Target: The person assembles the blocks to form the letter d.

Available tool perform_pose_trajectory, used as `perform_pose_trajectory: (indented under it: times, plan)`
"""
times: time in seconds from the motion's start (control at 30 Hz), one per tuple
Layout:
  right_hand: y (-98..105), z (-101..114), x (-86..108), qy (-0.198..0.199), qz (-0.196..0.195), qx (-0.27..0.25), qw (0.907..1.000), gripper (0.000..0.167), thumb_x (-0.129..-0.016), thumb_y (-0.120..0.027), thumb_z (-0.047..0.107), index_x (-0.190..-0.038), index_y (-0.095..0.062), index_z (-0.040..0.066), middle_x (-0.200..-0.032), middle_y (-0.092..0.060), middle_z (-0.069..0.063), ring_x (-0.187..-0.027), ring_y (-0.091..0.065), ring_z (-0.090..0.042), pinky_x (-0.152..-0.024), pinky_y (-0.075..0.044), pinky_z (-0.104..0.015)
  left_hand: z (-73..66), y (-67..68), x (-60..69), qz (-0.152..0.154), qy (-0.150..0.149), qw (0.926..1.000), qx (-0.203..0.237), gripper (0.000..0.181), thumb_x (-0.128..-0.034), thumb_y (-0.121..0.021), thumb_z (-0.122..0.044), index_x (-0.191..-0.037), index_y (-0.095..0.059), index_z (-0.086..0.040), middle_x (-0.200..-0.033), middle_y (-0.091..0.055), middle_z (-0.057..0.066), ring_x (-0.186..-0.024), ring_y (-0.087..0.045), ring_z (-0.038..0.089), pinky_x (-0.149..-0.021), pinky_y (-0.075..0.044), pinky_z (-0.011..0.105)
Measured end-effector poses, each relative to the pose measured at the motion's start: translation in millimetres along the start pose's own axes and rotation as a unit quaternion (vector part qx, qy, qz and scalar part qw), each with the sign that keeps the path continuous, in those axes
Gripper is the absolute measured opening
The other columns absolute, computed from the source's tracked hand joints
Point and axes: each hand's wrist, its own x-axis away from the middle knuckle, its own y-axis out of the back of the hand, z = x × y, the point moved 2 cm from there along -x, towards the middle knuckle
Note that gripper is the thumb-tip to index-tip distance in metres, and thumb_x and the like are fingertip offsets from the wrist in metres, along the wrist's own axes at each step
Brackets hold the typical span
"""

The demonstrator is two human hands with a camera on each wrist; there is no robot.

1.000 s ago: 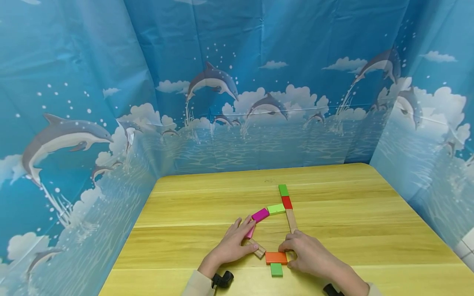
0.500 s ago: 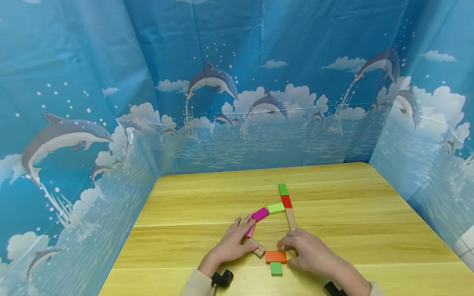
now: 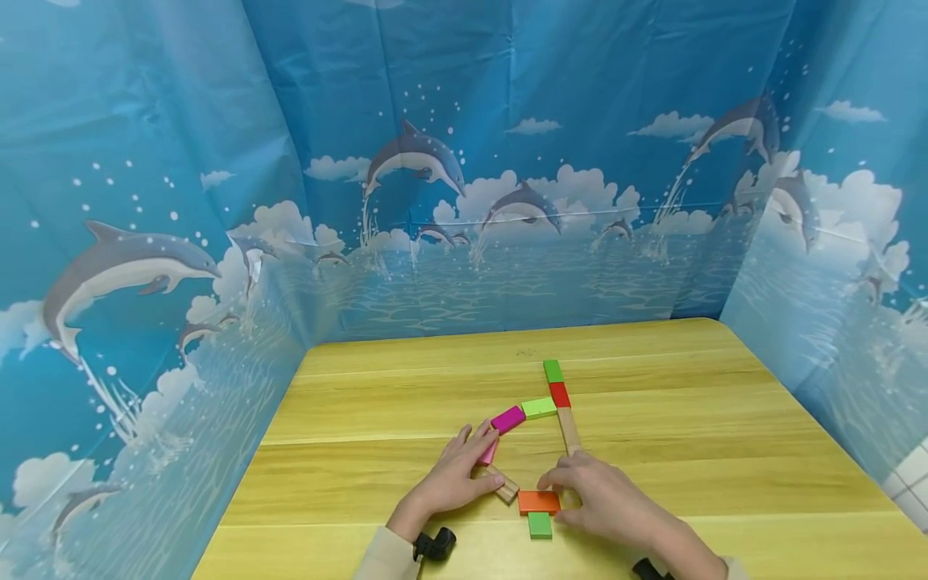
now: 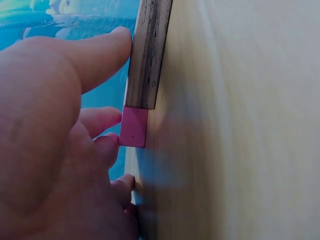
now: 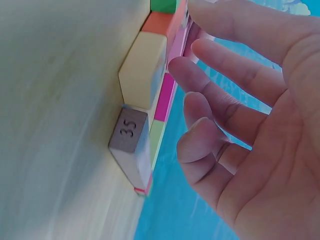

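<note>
My left hand (image 3: 453, 479) lies over the left side of a ring of flat wooden blocks. Its spread fingers touch a pink block (image 3: 489, 453), and its thumb rests on a plain brown block (image 3: 505, 489). The left wrist view shows the pink block (image 4: 134, 127) end to end with the brown one (image 4: 149, 60). My right hand (image 3: 605, 495) hovers by the right end of an orange block (image 3: 538, 503), its fingers loosely bent. In the right wrist view, nothing sits between those fingers; a cream block (image 5: 142, 72) and a block marked 35 (image 5: 129, 132) lie beside them.
Magenta (image 3: 508, 420) and lime (image 3: 539, 408) blocks form the ring's far side. A red block (image 3: 559, 395), a green one (image 3: 553, 370) and a plain wooden one (image 3: 569, 429) run in line. Another green block (image 3: 540, 526) sits below the orange. A dolphin-print curtain (image 3: 471, 201) surrounds the table.
My right hand's fingertips have shifted slightly left, over the orange block's end, with the index finger and thumb a little wider apart. The left hand stays put.
</note>
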Motion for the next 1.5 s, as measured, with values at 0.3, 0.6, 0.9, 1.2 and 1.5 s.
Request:
perform_pose_trajectory:
  times: [0.3, 0.6, 0.9, 1.2, 1.5]
  plan:
    - [-6, 8, 2.2, 0.024, -0.003, 0.003, 0.9997, 0.025, -0.078, -0.086, 0.024, -0.101, -0.078, 0.027, -0.094, -0.060, 0.021, -0.087, -0.051, -0.001, -0.072, -0.050, -0.029, 1.0, 0.1, -0.1, 0.001, 0.001, 1.0000, -0.003, 0.074, -0.0997, -0.060, -0.047, -0.161, -0.028, -0.018, -0.168, -0.013, -0.002, -0.152, -0.005, 0.038, -0.115, -0.011, 0.066]
    - [-8, 16, 2.7, 0.033, -0.008, 0.002, 0.9994, 0.021, -0.077, -0.086, 0.024, -0.096, -0.078, 0.028, -0.087, -0.054, 0.021, -0.079, -0.042, -0.002, -0.063, -0.042, -0.022, 0.5, 0.2, -0.6, -0.004, -0.008, 0.9999, -0.010, 0.074, -0.0999, -0.060, -0.045, -0.161, -0.029, -0.016, -0.168, -0.014, 0.000, -0.152, -0.007, 0.040, -0.115, -0.011, 0.066]
    - [-11, 21, 3.1, 0.039, -0.010, 0.006, 0.9992, 0.022, -0.075, -0.088, 0.024, -0.096, -0.080, 0.023, -0.087, -0.054, 0.020, -0.078, -0.042, -0.001, -0.062, -0.043, -0.021, 0.5, 0.4, 0.0, -0.007, -0.008, 0.9999, -0.010, 0.073, -0.1000, -0.060, -0.045, -0.160, -0.030, -0.016, -0.167, -0.016, 0.002, -0.151, -0.008, 0.042, -0.114, -0.013, 0.068]
    - [-14, 24, 4.1, 0.040, -0.014, -0.001, 0.9991, 0.023, -0.072, -0.088, 0.018, -0.091, -0.079, 0.027, -0.086, -0.055, 0.021, -0.079, -0.042, 0.000, -0.064, -0.043, -0.022, -0.5, 0.3, 0.3, -0.001, -0.004, 1.0000, -0.008, 0.074, -0.1001, -0.060, -0.045, -0.161, -0.029, -0.016, -0.168, -0.015, 0.001, -0.151, -0.007, 0.041, -0.114, -0.013, 0.069]
    - [-19, 23, 7.8, 0.049, -0.027, -0.005, 0.9984, 0.034, -0.066, -0.086, 0.010, -0.093, -0.078, 0.027, -0.084, -0.053, 0.020, -0.075, -0.044, 0.001, -0.063, -0.043, -0.021, 1.5, -1.0, -0.4, 0.000, -0.004, 1.0000, -0.007, 0.074, -0.1001, -0.059, -0.046, -0.161, -0.028, -0.017, -0.168, -0.013, -0.001, -0.152, -0.006, 0.040, -0.114, -0.012, 0.068]
